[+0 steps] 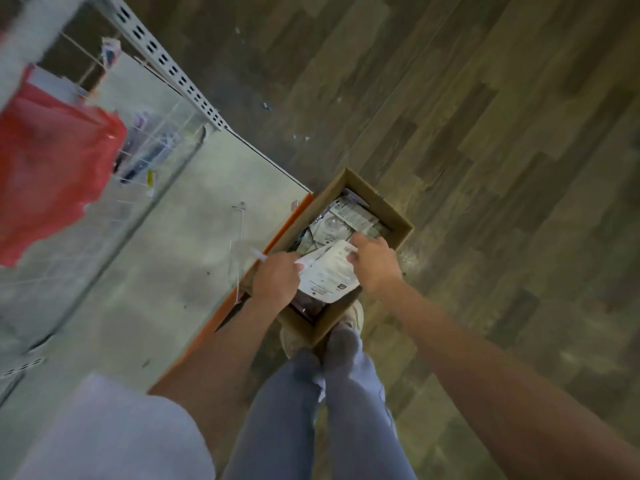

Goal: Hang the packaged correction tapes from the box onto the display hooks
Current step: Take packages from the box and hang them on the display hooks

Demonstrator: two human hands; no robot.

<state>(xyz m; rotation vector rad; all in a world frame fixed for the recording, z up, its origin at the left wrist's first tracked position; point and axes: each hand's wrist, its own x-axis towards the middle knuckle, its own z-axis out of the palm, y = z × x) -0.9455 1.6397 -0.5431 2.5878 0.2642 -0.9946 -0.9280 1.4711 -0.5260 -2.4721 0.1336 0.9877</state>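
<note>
head view, left to right: blurred red bag [52, 161] far left on wire rack; grey shelf [173, 209] with orange edge beside it. left hand [277, 278] above near end of cardboard box [398, 216], fingers curled on left edge of white correction tape packs [329, 275]. right hand [374, 263] pinches same packs at right edge. more packs [343, 220] loose in box. box on wood-pattern floor [485, 133], touching shelf edge, just ahead of person's shoes.

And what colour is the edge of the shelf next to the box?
Orange. The shelf edge beside the box shows best in the head view.
</note>
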